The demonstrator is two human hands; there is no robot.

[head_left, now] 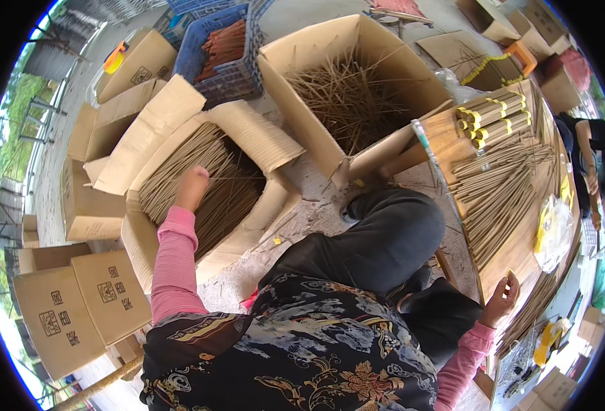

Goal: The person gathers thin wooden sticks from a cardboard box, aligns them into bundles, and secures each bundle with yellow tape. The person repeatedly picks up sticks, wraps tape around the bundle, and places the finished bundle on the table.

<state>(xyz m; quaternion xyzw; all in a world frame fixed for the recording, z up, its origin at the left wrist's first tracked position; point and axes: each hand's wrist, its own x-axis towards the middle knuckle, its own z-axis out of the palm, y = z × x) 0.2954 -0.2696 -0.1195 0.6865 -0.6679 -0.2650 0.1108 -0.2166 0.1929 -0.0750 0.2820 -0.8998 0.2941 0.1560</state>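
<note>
Head view: the left hand point(192, 186) is positioned over the thin brown sticks point(182, 154) inside an open carton point(254, 133); its fingers are partly hidden, so whether it grips any stick cannot be told. The right hand point(500, 303) is at the near edge of the worktop point(441, 130), fingers curled; a small yellow piece point(511, 273) shows at the fingertips, but a pinch cannot be confirmed. The worktop carries loose sticks point(494, 195), yellow-banded bundles point(498, 116) and a clear plastic bag point(554, 233).
</note>
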